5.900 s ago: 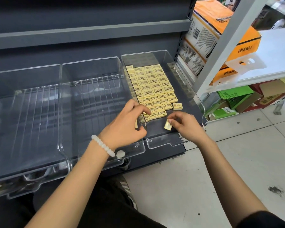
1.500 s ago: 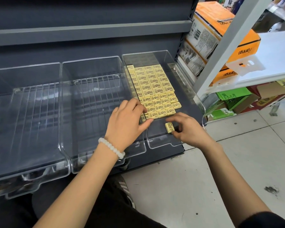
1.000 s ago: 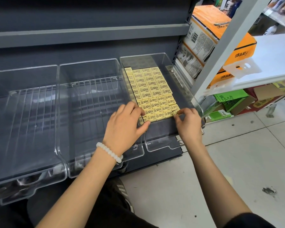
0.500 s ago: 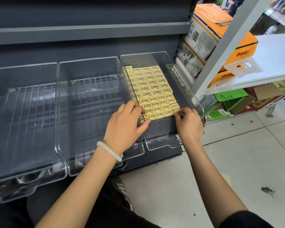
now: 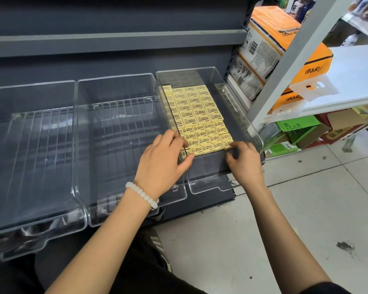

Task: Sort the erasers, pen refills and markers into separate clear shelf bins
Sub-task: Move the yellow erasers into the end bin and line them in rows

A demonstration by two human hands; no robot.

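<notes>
Apparently only the small yellow rectangular erasers (image 5: 197, 117) are sorted, lying in rows in the right clear plastic bin (image 5: 245, 115) at upper centre, where the left hand (image 5: 165, 161) with loosely bent fingers and the right hand (image 5: 243, 161) with half-curled fingers touch the front row, holding nothing, while the two other clear bins (image 5: 77, 145) on the left have no refills or markers yet.

erasers (image 5: 197, 115) lie in rows in the right bin (image 5: 252, 128); two more bins (image 5: 77, 145) stand left of it.

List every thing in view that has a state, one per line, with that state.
Right bin: partly filled with erasers laid flat in rows.
Erasers: packed side by side, front of bin floor bare.
Middle bin: holds nothing.
Left bin: holds nothing.
Left hand: fingers resting on the front row's left end.
Right hand: fingers curled, touching the front-right eraser.
</notes>
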